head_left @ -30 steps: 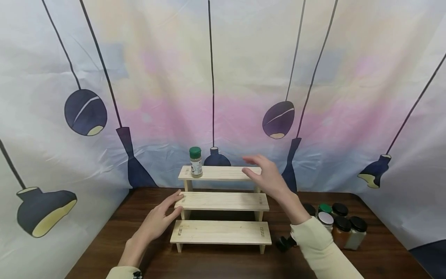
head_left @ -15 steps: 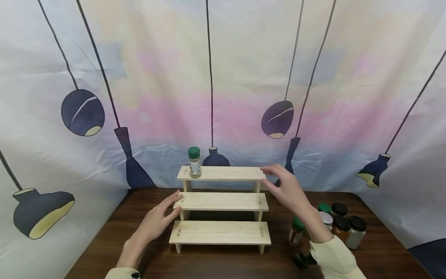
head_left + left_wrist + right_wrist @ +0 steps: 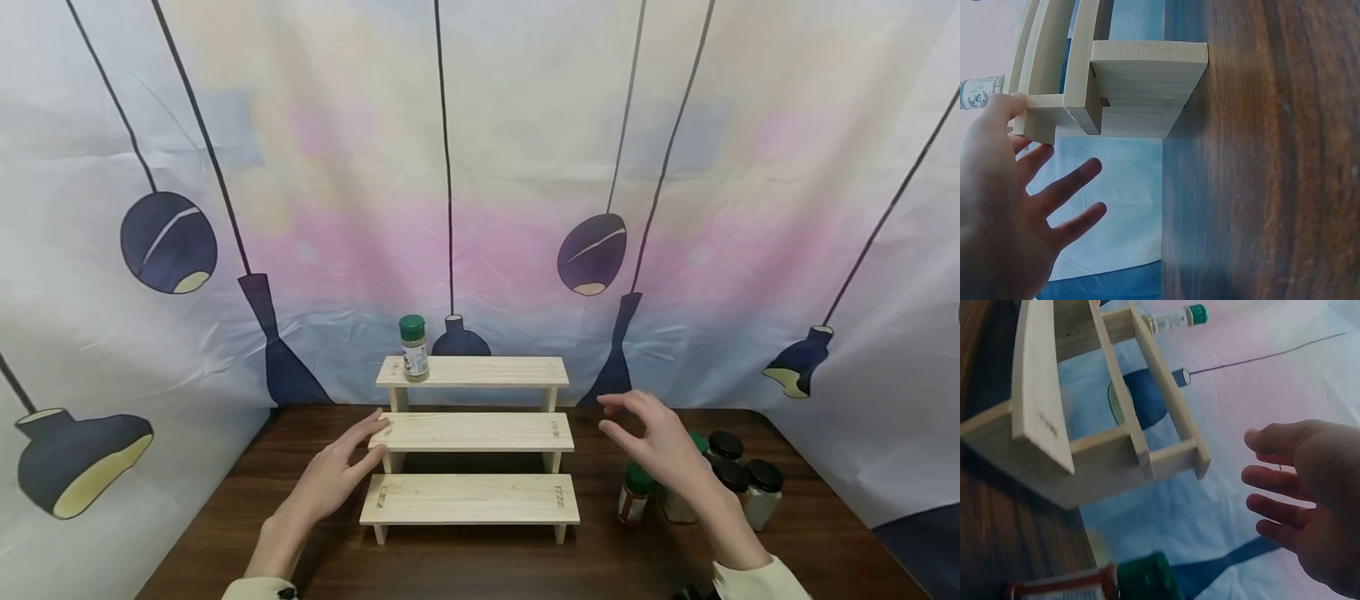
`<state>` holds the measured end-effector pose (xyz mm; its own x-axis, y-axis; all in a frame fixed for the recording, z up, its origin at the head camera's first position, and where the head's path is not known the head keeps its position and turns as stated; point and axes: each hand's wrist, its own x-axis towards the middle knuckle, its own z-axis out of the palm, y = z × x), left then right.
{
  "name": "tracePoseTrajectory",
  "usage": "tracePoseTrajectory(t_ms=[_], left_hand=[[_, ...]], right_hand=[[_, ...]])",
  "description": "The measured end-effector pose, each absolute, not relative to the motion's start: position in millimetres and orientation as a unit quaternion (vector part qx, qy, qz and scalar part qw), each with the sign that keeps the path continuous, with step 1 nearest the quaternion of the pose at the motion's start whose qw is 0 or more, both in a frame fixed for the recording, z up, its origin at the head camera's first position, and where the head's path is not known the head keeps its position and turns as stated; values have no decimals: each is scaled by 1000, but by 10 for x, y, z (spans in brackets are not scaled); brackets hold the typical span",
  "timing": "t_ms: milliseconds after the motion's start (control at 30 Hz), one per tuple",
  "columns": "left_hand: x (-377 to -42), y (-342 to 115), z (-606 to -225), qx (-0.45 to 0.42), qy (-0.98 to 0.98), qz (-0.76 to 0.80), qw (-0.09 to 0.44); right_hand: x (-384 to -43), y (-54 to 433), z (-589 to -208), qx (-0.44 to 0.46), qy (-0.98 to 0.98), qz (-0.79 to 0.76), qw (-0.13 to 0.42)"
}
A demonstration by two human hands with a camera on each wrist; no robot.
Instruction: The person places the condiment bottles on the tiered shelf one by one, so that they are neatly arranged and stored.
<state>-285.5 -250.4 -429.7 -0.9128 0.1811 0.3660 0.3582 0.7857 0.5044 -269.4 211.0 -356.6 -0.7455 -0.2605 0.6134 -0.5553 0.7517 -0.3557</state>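
A three-tier wooden shelf rack (image 3: 471,432) stands on the dark wooden table. My left hand (image 3: 330,475) touches the left end of its middle tier with thumb and forefinger; in the left wrist view the other fingers spread out straight, off the wood. On the top tier, near its left end, a spice jar (image 3: 414,350) with a green lid stands upright. My right hand (image 3: 667,442) is in the air right of the rack, holding nothing, fingers loosely bent. Below it on the table stands a green-lidded spice jar (image 3: 632,497) with reddish contents.
Several more jars (image 3: 765,493), mostly black-lidded, cluster at the right of the table, partly hidden behind my right hand and forearm. A dark object (image 3: 688,593) lies at the bottom edge near the right sleeve. A fabric backdrop (image 3: 517,167) with printed lamps hangs behind the table.
My right hand has moved from over the top tier's right end, right and down toward the jars. The left hand stays at the rack; the green-lidded jar at right has come into view.
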Motion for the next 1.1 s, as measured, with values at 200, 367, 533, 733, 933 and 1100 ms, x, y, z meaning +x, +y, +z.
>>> tracePoseTrajectory(t_ms=[200,367,533,733,933,1100], left_hand=[[-2851,-2517,-4288,-142,-934,-291,151],[-2838,-2514,-4282,-143,-933,-293,151],[-2838,-2511,-4285,-141,-934,-294,149],[-2843,-2507,-4299,-140,-932,-300,148],[-2851,-2510,-4305,-141,-932,-300,150],[-2856,-2508,-4303,-142,-932,-298,150]], right_hand=[[-2624,2250,-3639,218,-914,243,242],[-2582,2368,-3709,218,-924,232,212],[-2552,2486,-3795,242,-924,233,181],[-2556,2581,-3837,245,-929,226,161],[-2582,2636,-3869,240,-939,202,140],[-2595,2670,-3889,251,-938,197,135]])
